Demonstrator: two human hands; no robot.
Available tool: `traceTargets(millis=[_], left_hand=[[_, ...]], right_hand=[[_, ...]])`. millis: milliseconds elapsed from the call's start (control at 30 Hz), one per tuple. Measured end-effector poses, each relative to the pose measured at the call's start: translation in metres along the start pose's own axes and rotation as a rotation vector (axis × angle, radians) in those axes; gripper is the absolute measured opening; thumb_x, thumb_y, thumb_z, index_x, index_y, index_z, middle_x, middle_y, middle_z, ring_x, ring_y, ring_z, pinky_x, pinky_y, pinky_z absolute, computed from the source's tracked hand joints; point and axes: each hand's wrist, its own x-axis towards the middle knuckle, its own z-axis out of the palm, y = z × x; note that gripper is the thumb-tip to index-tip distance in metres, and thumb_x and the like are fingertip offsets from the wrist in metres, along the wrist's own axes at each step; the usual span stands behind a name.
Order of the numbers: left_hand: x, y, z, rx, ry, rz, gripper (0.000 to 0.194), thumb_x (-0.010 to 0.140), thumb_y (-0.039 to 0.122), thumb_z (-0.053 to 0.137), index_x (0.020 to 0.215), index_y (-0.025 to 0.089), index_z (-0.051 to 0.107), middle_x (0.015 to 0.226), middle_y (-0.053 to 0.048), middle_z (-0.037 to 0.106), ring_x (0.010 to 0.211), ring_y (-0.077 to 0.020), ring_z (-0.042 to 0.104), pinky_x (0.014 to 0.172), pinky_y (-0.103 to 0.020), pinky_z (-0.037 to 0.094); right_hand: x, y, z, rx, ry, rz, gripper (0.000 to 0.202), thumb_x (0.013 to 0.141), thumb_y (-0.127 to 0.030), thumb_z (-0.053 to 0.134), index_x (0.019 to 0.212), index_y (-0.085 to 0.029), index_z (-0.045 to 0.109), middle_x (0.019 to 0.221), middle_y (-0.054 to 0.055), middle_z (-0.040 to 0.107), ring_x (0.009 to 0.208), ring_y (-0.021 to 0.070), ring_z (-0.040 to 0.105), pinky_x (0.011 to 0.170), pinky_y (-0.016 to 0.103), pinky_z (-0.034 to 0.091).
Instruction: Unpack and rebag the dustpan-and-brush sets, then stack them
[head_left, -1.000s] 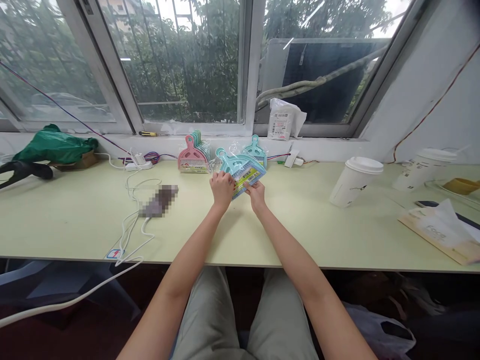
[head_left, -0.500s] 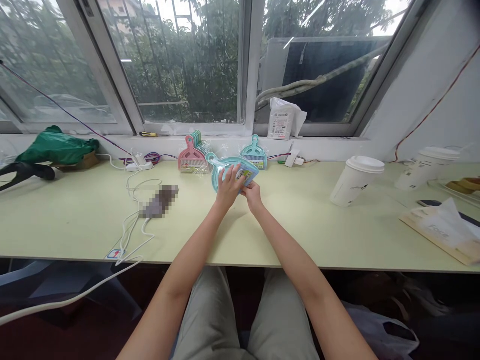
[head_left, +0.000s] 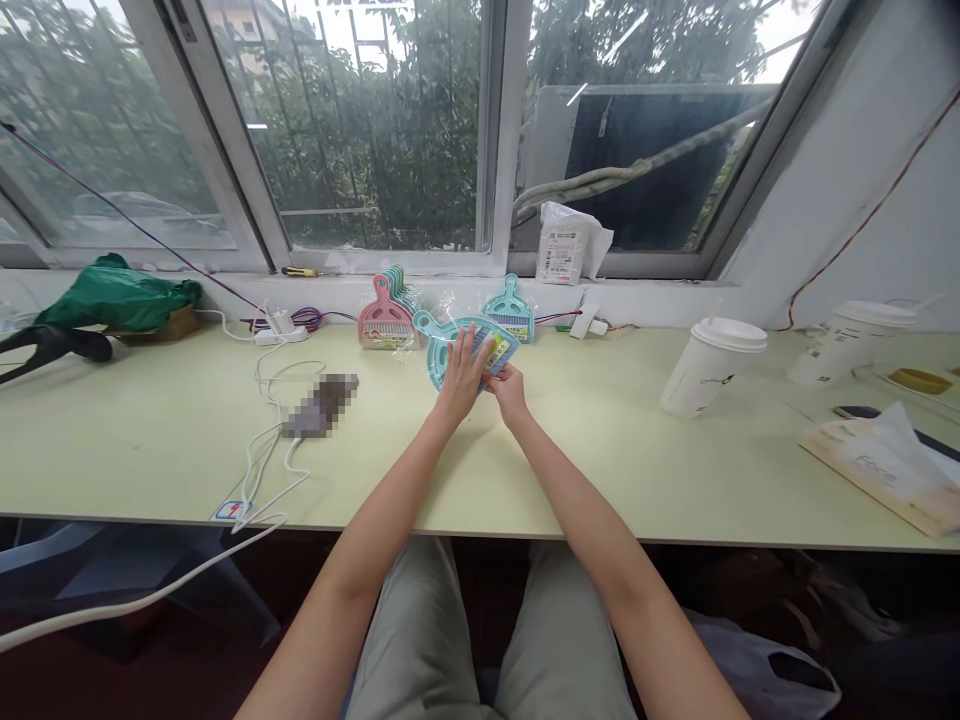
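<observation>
A teal mini dustpan-and-brush set (head_left: 441,362) in clear plastic wrap is tilted above the table in front of me, its loop handle towards the upper left. My left hand (head_left: 463,378) lies over its face, fingers stretched out across the wrap and the printed label. At the lower right edge my right hand (head_left: 510,392) pinches the set between thumb and fingers; part of that grip is hidden behind it. Behind, against the wall, stand a pink dustpan set (head_left: 385,318) with several teal ones (head_left: 405,285) in a row, and another teal dustpan set (head_left: 511,312) to the right.
White cables (head_left: 262,450) and a pixelated item (head_left: 321,405) lie on the left of the table (head_left: 600,460). A green bag (head_left: 112,290) is at the far left. Right of me stand two lidded paper cups (head_left: 709,370), (head_left: 847,345) and a tissue pack (head_left: 885,465).
My left hand has slid slightly right over the dustpan set, its fingers now closer together. The right hand keeps its pinch. The view has tipped up a little.
</observation>
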Motion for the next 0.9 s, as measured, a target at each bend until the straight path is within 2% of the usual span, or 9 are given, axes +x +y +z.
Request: traceTargets(millis=[67, 133, 233, 333, 433, 533, 600, 700, 900], left_hand=[[-0.001, 0.002, 0.000, -0.052, 0.018, 0.032, 0.058, 0.088, 0.005, 0.031, 0.143, 0.023, 0.036, 0.158, -0.009, 0.014, 0.146, -0.0223, 0.001, 0.116, -0.052, 0.011], [-0.001, 0.004, -0.001, -0.104, 0.063, -0.006, 0.054, 0.090, 0.009, 0.033, 0.141, 0.028, 0.039, 0.157, -0.006, 0.017, 0.146, -0.0220, 0.004, 0.116, -0.053, 0.008], [0.001, 0.008, -0.003, -0.173, 0.225, -0.251, 0.052, 0.092, 0.019, 0.039, 0.142, 0.029, 0.035, 0.158, -0.006, 0.015, 0.146, -0.0252, 0.002, 0.115, -0.057, 0.002], [0.004, 0.008, -0.001, -0.310, 0.323, -0.454, 0.063, 0.091, 0.028, 0.046, 0.148, 0.025, 0.019, 0.158, -0.010, 0.006, 0.146, -0.0256, 0.001, 0.117, -0.052, 0.010], [0.005, 0.006, 0.006, -0.532, 0.320, -0.581, 0.072, 0.090, 0.033, 0.049, 0.149, 0.024, 0.009, 0.157, -0.012, 0.010, 0.145, -0.0235, 0.013, 0.114, -0.042, 0.025], [0.005, 0.006, 0.013, -0.781, 0.246, -0.728, 0.084, 0.088, 0.039, 0.053, 0.150, 0.022, -0.001, 0.146, -0.016, 0.037, 0.130, -0.0240, 0.044, 0.104, -0.038, 0.039], [0.005, 0.007, 0.015, -0.895, 0.179, -0.768, 0.093, 0.085, 0.043, 0.057, 0.150, 0.019, -0.005, 0.131, -0.015, 0.054, 0.115, -0.0238, 0.057, 0.095, -0.036, 0.045], [0.005, 0.008, 0.017, -0.945, 0.160, -0.788, 0.100, 0.082, 0.042, 0.062, 0.151, 0.017, -0.006, 0.121, -0.013, 0.061, 0.106, -0.0229, 0.061, 0.089, -0.034, 0.047], [0.005, 0.005, 0.019, -0.960, 0.201, -0.838, 0.090, 0.081, 0.042, 0.063, 0.151, 0.023, 0.009, 0.124, -0.009, 0.060, 0.111, -0.0221, 0.058, 0.091, -0.032, 0.046]], right_hand=[[0.000, -0.001, -0.001, 0.045, 0.041, -0.018, 0.041, 0.056, -0.033, 0.079, 0.089, -0.016, 0.063, 0.087, 0.004, 0.071, 0.079, 0.0163, 0.064, 0.074, 0.032, 0.055], [0.001, -0.003, -0.004, 0.105, 0.089, -0.041, 0.040, 0.057, -0.031, 0.079, 0.091, -0.017, 0.063, 0.093, 0.005, 0.071, 0.084, 0.0173, 0.065, 0.076, 0.032, 0.056], [0.003, -0.006, -0.009, 0.189, 0.145, -0.065, 0.042, 0.059, -0.030, 0.079, 0.095, -0.017, 0.062, 0.102, 0.007, 0.070, 0.094, 0.0195, 0.065, 0.081, 0.034, 0.056], [0.005, -0.008, -0.013, 0.235, 0.162, -0.084, 0.044, 0.060, -0.028, 0.079, 0.099, -0.017, 0.061, 0.106, 0.008, 0.069, 0.099, 0.0204, 0.065, 0.084, 0.036, 0.056], [0.005, -0.007, -0.014, 0.247, 0.165, -0.088, 0.044, 0.061, -0.027, 0.078, 0.101, -0.017, 0.061, 0.107, 0.008, 0.068, 0.100, 0.0205, 0.065, 0.087, 0.037, 0.055], [0.005, -0.006, -0.013, 0.242, 0.170, -0.091, 0.044, 0.063, -0.028, 0.077, 0.103, -0.017, 0.061, 0.109, 0.008, 0.068, 0.100, 0.0205, 0.065, 0.088, 0.037, 0.055], [0.005, -0.005, -0.012, 0.240, 0.180, -0.104, 0.044, 0.064, -0.029, 0.076, 0.104, -0.018, 0.060, 0.110, 0.008, 0.068, 0.101, 0.0204, 0.065, 0.089, 0.038, 0.054], [0.005, -0.004, -0.012, 0.229, 0.199, -0.118, 0.044, 0.066, -0.030, 0.074, 0.106, -0.018, 0.059, 0.111, 0.008, 0.068, 0.103, 0.0204, 0.065, 0.091, 0.038, 0.054], [0.004, -0.006, -0.009, 0.245, 0.215, -0.086, 0.044, 0.063, -0.027, 0.076, 0.103, -0.018, 0.059, 0.111, 0.008, 0.068, 0.104, 0.0210, 0.064, 0.091, 0.038, 0.054]])
